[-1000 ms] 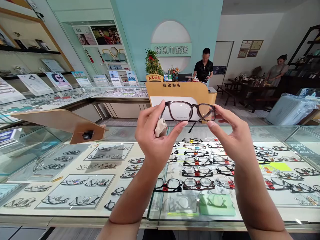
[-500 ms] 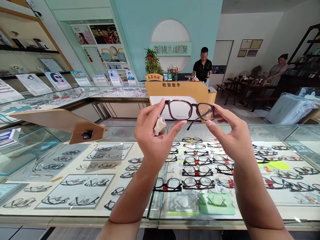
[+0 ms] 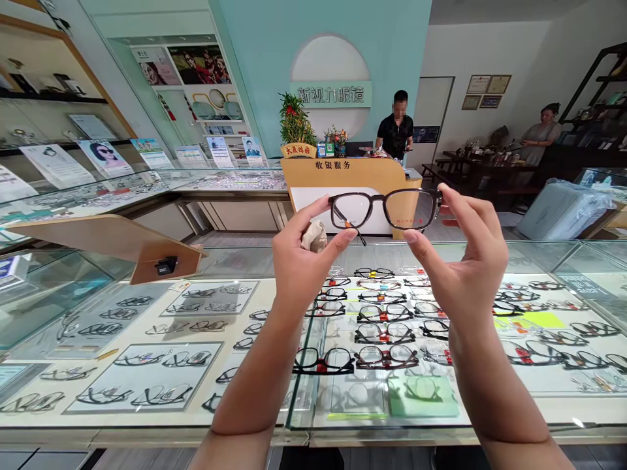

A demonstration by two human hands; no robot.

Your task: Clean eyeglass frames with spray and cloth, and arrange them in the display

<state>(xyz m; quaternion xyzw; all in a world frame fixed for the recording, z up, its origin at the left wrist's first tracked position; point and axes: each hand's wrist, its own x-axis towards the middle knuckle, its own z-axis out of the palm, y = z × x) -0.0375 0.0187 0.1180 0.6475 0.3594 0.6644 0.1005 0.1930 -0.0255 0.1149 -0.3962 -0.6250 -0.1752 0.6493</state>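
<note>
Dark-rimmed eyeglasses (image 3: 377,197) are held up level in front of me, above the glass display case. My left hand (image 3: 306,254) pinches the rim at the left side between thumb and fingers, and a crumpled beige cloth (image 3: 314,236) is tucked in the same hand. My right hand (image 3: 463,251) grips the other end of the frame near the hinge, thumb under the right lens. Red lettering shows on the right lens. One temple arm hangs visible behind the left lens.
Rows of glasses (image 3: 385,334) lie inside the glass display case (image 3: 304,434) below my arms. A tilted wooden board (image 3: 98,235) stands on the left. Beyond are a wooden counter (image 3: 337,171) with a person in black (image 3: 394,134), another person (image 3: 540,136), and a plastic-wrapped box (image 3: 563,212).
The eyeglasses have turned: the right lens now faces me more fully and its lettering shows. My right hand has moved right. The person at the far right now stands more upright.
</note>
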